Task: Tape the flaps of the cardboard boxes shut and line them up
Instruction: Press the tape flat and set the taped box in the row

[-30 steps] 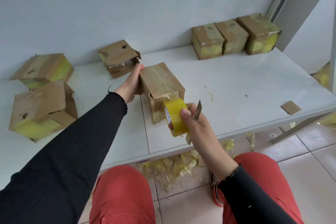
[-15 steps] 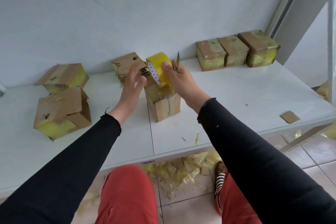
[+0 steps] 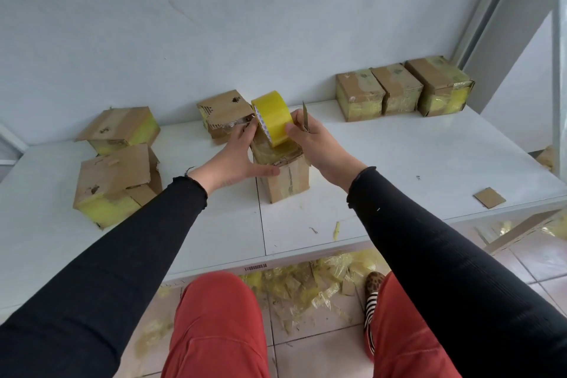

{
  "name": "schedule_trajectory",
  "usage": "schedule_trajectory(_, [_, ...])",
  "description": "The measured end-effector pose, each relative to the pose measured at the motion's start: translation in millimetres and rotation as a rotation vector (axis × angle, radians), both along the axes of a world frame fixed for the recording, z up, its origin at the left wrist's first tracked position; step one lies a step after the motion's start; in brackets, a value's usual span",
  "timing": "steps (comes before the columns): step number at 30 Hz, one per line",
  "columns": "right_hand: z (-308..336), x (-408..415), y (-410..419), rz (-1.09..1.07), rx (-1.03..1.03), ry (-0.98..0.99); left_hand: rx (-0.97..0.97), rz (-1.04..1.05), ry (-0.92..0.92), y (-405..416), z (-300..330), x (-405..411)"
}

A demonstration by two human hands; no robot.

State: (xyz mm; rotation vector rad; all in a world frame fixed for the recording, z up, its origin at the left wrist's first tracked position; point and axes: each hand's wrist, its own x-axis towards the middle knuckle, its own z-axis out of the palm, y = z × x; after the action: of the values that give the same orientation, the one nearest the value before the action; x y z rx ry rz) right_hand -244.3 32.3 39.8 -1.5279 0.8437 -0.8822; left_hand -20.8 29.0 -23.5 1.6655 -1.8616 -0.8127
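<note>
A small cardboard box stands upright at the middle of the white table. My left hand grips its top left edge, thumb across the front. My right hand holds a yellow tape roll over the box top, and a small knife blade sticks up between its fingers. Three taped boxes stand in a row at the back right. Three other boxes with loose flaps lie at the left and behind: one, another, and a third.
A cardboard scrap lies near the table's right front edge. Yellow tape scraps litter the tiled floor under the table. The wall is close behind the boxes. My red-trousered knees sit below the front edge.
The box went from lying on its side to standing on end. My right hand carried the tape roll from the box's front face up over its top. My left hand shifted onto the top edge.
</note>
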Motion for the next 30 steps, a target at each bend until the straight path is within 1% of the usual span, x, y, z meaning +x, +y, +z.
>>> schedule_trajectory(3, [2.7, -1.2, 15.0, -0.078, -0.09, 0.029, -0.021, 0.051, -0.038, 2.2, 2.6, -5.7])
schedule_trajectory(7, [-5.1, -19.4, 40.8, -0.199, -0.117, 0.045, -0.099, 0.074, 0.0, 5.9, -4.3, -8.8])
schedule_trajectory(11, [-38.8, -37.8, 62.5, -0.256, -0.078, 0.299, -0.072, 0.074, -0.022, 4.0, -6.1, -4.8])
schedule_trajectory(14, [-64.6, -45.5, 66.6, -0.273, 0.004, 0.397, -0.061, 0.061, -0.03, 3.2, -7.7, -5.7])
schedule_trajectory(16, [-71.9, -41.6, 61.1, -0.265, 0.008, 0.482, -0.049, 0.063, -0.034, 1.8, -7.4, -5.9])
schedule_trajectory(19, [-80.3, -32.8, 49.8, -0.244, 0.056, 0.555, 0.032, 0.018, -0.043, -1.6, -1.1, -3.4])
schedule_trajectory(21, [-85.8, -30.9, 42.9, -0.227, 0.152, 0.53, 0.09, -0.029, -0.077, -1.8, 4.0, -1.7])
schedule_trajectory(24, [-86.8, -27.6, 38.7, -0.216, 0.194, 0.504, 0.089, -0.014, -0.097, 0.0, 4.7, -3.2])
schedule_trajectory(26, [-82.3, -27.8, 42.5, -0.207, 0.223, 0.406, 0.062, 0.027, -0.048, -1.1, 7.1, -7.3])
schedule_trajectory(28, [-73.6, -33.8, 47.2, -0.207, 0.214, 0.258, 0.065, 0.077, 0.016, -4.5, 16.3, -8.5])
schedule_trajectory(29, [-67.1, -38.4, 48.6, -0.208, 0.182, 0.188, 0.086, 0.111, 0.069, -6.9, 22.4, -6.2])
schedule_trajectory(30, [-60.5, -42.9, 49.4, -0.198, 0.14, 0.119, 0.128, 0.145, 0.161, -9.1, 27.8, -2.0])
